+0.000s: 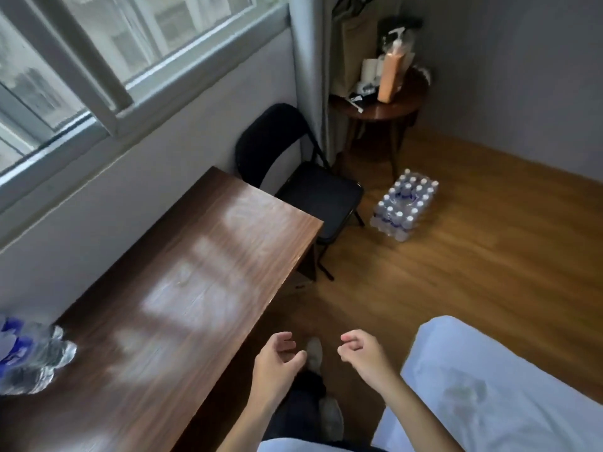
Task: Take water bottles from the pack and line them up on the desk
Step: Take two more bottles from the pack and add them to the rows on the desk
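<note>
Walk over to the pack of water bottles (pixel 404 205) before you reach — it sits on the floor just past the black folding chair (pixel 303 177), well beyond the far end of the desk (pixel 195 272), so there is nothing to grab from where you stand. When you get there, I'd crouch, tear the wrap at one corner and pull one bottle by its neck rather than lifting the whole pack. Your left hand (pixel 277 360) and right hand (pixel 362 353) both hang out in front of you with fingers loosely curled and nothing in them — both near the desk's near corner, far short of the pack. At the desk's left edge lies some crumpled plastic with blue print (pixel 29 353); start your row clear of it.
</note>
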A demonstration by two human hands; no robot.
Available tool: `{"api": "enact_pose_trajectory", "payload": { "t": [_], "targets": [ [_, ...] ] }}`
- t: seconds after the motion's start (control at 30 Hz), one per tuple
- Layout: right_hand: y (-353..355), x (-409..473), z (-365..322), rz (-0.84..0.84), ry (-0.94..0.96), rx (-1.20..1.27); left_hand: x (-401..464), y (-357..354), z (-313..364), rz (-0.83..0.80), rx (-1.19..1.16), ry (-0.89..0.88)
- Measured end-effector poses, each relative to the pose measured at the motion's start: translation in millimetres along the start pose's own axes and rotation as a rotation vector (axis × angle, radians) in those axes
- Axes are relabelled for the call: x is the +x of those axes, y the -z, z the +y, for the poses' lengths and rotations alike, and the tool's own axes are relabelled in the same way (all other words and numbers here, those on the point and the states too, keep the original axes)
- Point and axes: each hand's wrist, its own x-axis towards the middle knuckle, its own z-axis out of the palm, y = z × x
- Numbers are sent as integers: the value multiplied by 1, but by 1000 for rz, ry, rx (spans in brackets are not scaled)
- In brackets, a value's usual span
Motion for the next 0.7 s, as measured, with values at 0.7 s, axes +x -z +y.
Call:
{"api": "enact_pose_trajectory", "payload": {
  "t": [0.7],
  "targets": [
    [151,166,-81,366,-230,289,248,-101,209,-441,216,-209]
  ]
}}
